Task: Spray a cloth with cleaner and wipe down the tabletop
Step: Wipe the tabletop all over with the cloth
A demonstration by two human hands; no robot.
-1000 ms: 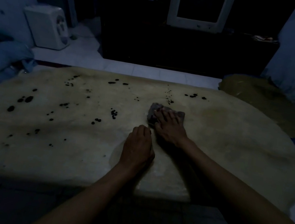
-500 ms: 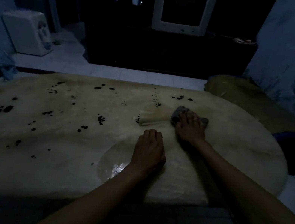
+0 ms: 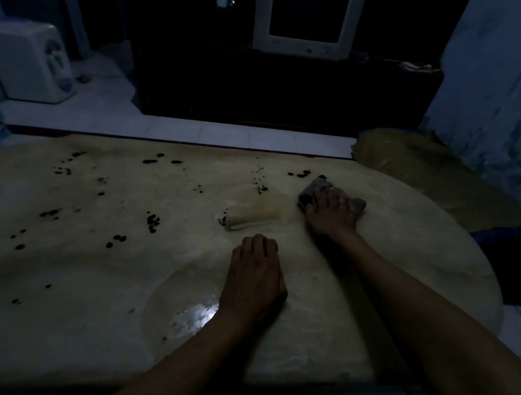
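Dimly lit, the pale, rounded surface [image 3: 62, 284] carries scattered dark spots [image 3: 153, 223], thickest over its left half and along the far edge. Toward the far right of it, the right hand [image 3: 331, 211] lies flat on a dark cloth [image 3: 310, 190], fingers straight and spread, pressing the cloth onto the surface; the cloth shows beyond the fingertips and at both sides of the hand. A few dark spots lie just beyond the cloth. The left hand [image 3: 255, 278] rests nearer the front edge, knuckles up and fingers curled under; it holds nothing that can be seen. Between the two hands a short ridge [image 3: 249, 223] rises from the covering. A wet sheen [image 3: 196, 315] glints just left of the left wrist. Behind the surface, across a tiled floor [image 3: 174, 128], a white monitor [image 3: 308, 9] stands on a dark cabinet [image 3: 270, 94], and a white box-shaped appliance [image 3: 26, 58] sits on the floor at the left.
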